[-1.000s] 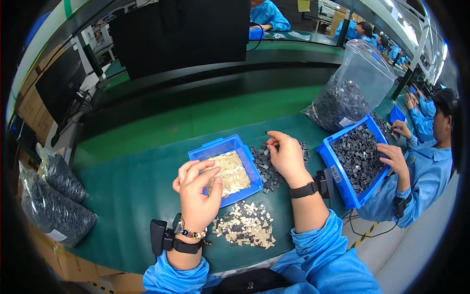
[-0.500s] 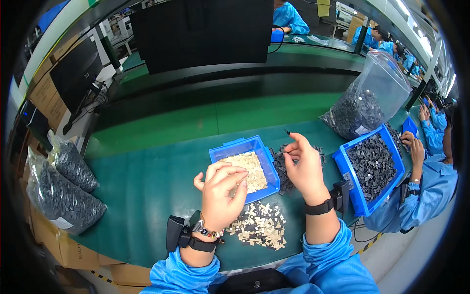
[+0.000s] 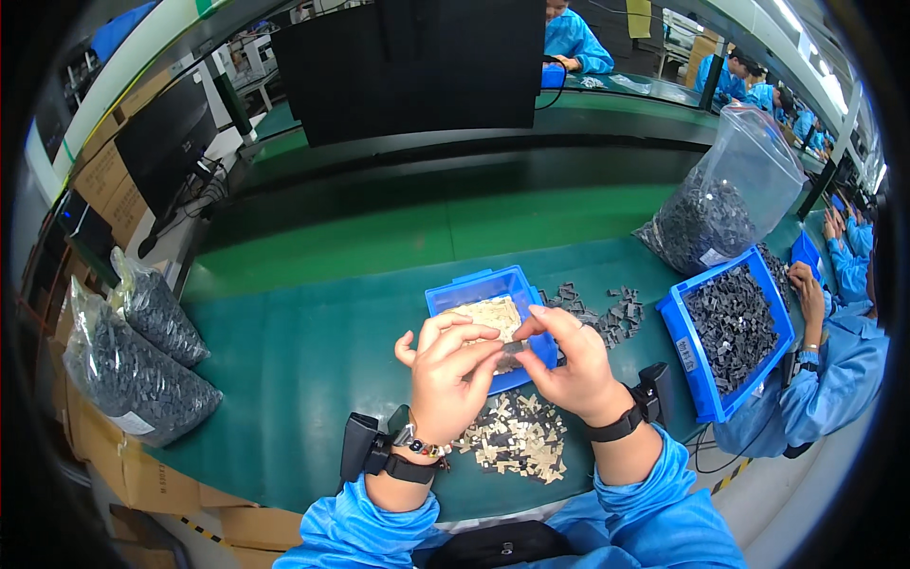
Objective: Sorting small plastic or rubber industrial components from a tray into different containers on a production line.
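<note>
My left hand point(image 3: 445, 375) and my right hand point(image 3: 576, 370) meet over the front of a blue bin point(image 3: 455, 299) of cream-coloured small pieces point(image 3: 495, 311). Between their fingertips is a small dark grey plastic piece point(image 3: 513, 348), pinched from both sides; its exact shape is too small to make out. Below the hands, on the green table, lies a mixed pile of cream and black pieces point(image 3: 517, 436). Behind my right hand spreads a loose heap of dark grey pieces point(image 3: 618, 318), partly covered by the hand.
To the right stand a blue bin point(image 3: 681, 332) of dark grey pieces and a clear bag point(image 3: 706, 213) of more. Two filled clear bags point(image 3: 142, 379) sit at the far left. A dark panel point(image 3: 408, 76) hangs ahead. A co-worker's hand point(image 3: 809, 299) is at the right.
My right hand has come down and left from above the grey heap to meet my left hand. A grey piece now shows between the fingertips. The view has shifted slightly.
</note>
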